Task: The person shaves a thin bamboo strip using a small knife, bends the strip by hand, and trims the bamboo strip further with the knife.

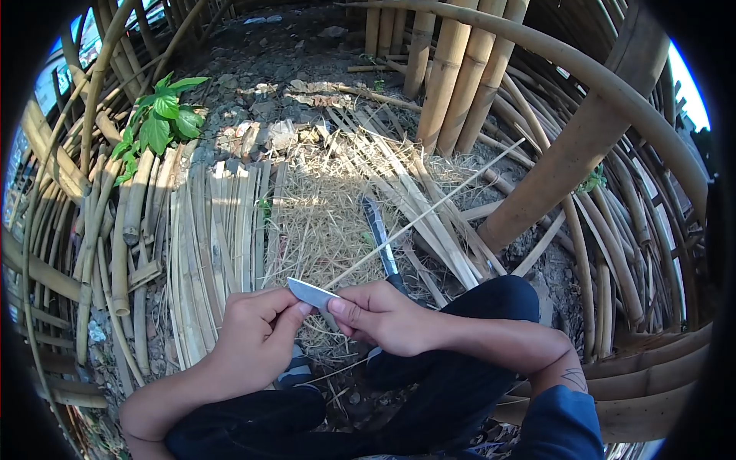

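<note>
My left hand (257, 333) is closed, its thumb and fingertips pinched at the near end of a thin bamboo strip (429, 211). The strip runs up and to the right, away from me. A short, pale flat blade (310, 293) lies across the strip's near end, and my right hand (379, 316) is closed on it. The blade's pointed end is at my left fingers. Whatever handle it has is hidden in my right hand. On the ground beyond my hands lies a long dark knife (377, 234), its dark handle towards my right knee.
Split bamboo slats (218, 230) lie at the left, beside dry shavings (314, 215). More slats (422, 207) lie right of centre. Thick bamboo poles (460, 84) stand behind, and a large pole (567, 161) leans at the right. A green plant (159, 123) grows at the upper left.
</note>
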